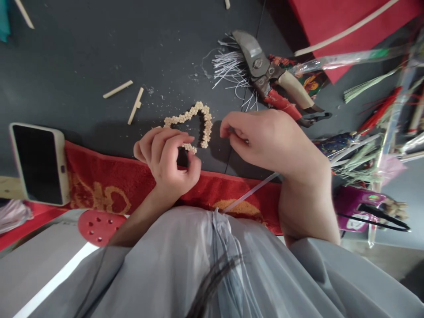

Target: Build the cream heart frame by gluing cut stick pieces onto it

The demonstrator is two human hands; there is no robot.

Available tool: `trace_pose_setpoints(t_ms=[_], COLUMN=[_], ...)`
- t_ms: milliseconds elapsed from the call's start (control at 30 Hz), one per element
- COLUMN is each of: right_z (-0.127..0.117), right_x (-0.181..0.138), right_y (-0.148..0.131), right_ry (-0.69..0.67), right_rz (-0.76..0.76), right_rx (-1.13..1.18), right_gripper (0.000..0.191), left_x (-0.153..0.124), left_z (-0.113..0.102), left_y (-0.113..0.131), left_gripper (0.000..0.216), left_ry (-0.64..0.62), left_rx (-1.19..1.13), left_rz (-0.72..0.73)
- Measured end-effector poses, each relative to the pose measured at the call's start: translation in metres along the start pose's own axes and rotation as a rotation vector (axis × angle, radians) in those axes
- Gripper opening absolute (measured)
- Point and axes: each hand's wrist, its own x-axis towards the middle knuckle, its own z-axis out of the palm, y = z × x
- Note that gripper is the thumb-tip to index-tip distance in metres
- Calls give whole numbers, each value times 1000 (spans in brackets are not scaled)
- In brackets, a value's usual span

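A strand of small cream-coloured flower-like clusters [207,121] bends into an open, heart-like loop above the dark table. My left hand [167,154] is curled around its left side, and one short end shows between thumb and forefinger. Part of the strand is hidden behind those fingers. To the right of the loop, apart from it, my right hand [255,137] has its thumb and fingers pinched together. Whatever it holds, if anything, is too small or hidden to make out.
Pruning shears [261,66] lie beside a bundle of white wires [230,66]. Short pale sticks [135,106] rest at left, near a phone [39,163]. A red towel [99,176] covers the near edge. Red sheet [357,26] and assorted craft materials crowd the right.
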Motion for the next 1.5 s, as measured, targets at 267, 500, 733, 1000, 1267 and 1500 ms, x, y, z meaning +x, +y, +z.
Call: trace_pose_setpoints(t_ms=[267,500,733,1000,1267,1500], right_z=[-10,12,20,24,28,38], right_x=[-16,-2,8,9,8,6], right_y=[-15,-10,-11,-12,-9,-2], right_ry=[-76,81,81,93,122,181], right_rz=[154,86,54,40,31,4], right_rx=[-142,26,117,209,221,245], right_gripper=[26,71,80,80,82,83], left_x=[6,3,0,-2,-6,-4], left_z=[-17,-22,-23,-25,-27,-29], left_y=[-10,-15,-16,-16,-18,-16], left_gripper=[32,61,64,63,61,56], left_ry=[49,-93,-96,-76,-99,-172], left_rx=[-112,-19,-5,13,-35,-12], left_rz=[-27,-154,-127,-101,-128,-126])
